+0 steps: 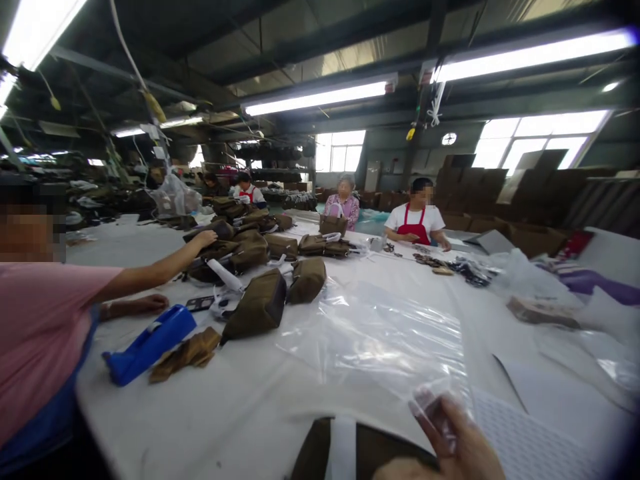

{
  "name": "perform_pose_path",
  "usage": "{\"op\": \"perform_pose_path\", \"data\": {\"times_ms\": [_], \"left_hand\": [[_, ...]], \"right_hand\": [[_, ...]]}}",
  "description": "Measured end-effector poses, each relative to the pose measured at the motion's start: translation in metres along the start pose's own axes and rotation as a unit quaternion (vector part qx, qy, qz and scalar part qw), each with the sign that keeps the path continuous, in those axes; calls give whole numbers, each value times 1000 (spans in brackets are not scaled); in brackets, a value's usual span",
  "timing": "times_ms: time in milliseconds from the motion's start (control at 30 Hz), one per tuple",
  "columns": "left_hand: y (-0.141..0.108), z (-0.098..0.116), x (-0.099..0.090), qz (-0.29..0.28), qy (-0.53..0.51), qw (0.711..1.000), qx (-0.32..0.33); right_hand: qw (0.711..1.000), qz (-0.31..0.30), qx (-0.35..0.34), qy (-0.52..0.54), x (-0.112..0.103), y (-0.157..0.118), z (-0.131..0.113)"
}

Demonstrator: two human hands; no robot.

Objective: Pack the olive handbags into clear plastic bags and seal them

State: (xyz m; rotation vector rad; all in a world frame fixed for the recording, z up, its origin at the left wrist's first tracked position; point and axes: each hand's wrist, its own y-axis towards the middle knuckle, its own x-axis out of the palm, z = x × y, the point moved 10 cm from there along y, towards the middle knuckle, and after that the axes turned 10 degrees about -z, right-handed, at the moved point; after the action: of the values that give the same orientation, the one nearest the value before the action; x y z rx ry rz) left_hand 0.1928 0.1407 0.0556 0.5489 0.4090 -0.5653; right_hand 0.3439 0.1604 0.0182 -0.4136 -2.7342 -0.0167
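The right hand (pixel 450 430) has room to pass along the white table (pixel 260 420), from the dark bag (pixel 365 450) just below it to the brown bag (pixel 257 307). A clear plastic sheet (pixel 385 333) lies ahead, thin and flat, so a hand could slide over it. Farther on, a heap of brown bags (pixel 235 243) stands in the way, and a co-worker's arm (pixel 160 273) reaches out beside it
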Motion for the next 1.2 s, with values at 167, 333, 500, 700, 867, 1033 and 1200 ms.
{"op": "perform_pose_path", "data": {"times_ms": [167, 333, 500, 700, 867, 1033, 1200], "left_hand": [[-73, -15, -71, 33, -21, 997, -67], [-64, -63, -138, 102, 105, 983, -106], [-28, -85, -113, -17, 144, 989, -36], [-30, -80, -119, -40, 181, 982, 18], [-23, -105, -107, -91, 202, 975, 3], [3, -102, -114, -65, 111, 992, -1], [58, -65, -168, 48, 50, 997, -34]], "right_hand": [[967, 56, 169, 180, -59, -26, 14], [951, 70, 220, 206, -99, -65, 26], [960, 82, 197, 180, -129, -81, 36], [971, 126, 159, 126, -151, -85, 28], [978, 100, 155, 97, -136, -83, 30], [970, 143, 171, 99, -158, -85, 40], [952, 263, 124, 95, -195, -55, 13]]}}
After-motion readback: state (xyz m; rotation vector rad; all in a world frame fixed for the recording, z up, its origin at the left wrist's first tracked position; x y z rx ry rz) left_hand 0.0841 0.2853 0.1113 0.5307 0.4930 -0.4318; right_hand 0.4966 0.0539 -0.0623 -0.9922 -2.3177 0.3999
